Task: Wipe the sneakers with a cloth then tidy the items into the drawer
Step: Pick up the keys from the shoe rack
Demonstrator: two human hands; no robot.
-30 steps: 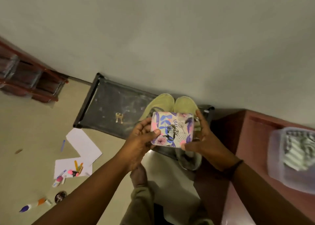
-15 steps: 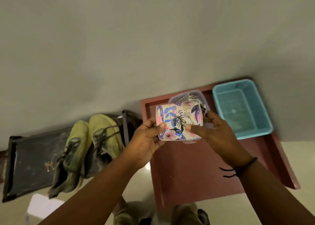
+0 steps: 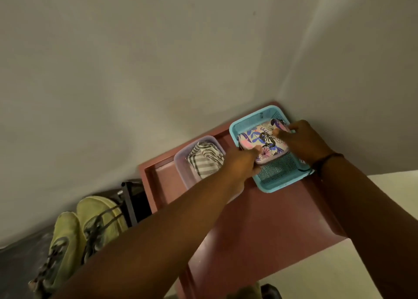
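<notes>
Nearest to the camera, at the lower left, two green sneakers (image 3: 86, 228) stand side by side on a dark metal rack (image 3: 133, 199). I cannot tell from here whether they are wiped clean. Beside the rack is the open reddish drawer (image 3: 260, 230), and both forearms reach over it.

Farther in, a clear plastic box (image 3: 183, 169) sits in the drawer and holds one striped cloth (image 3: 204, 160); because the cloth is put away, the wiping is probably finished. Just beside it, at the far corner, is one blue mesh basket (image 3: 273, 185).

The left hand (image 3: 242, 160) and the right hand (image 3: 304, 140) both hold one flowered pouch (image 3: 263, 143), fingers curled on its two ends. The pouch lies low inside the basket, but I cannot say if it rests on the bottom already.

So I judge the tidying is in progress: the pouch must be released and the drawer closed. Other items to tidy are not visible here.
</notes>
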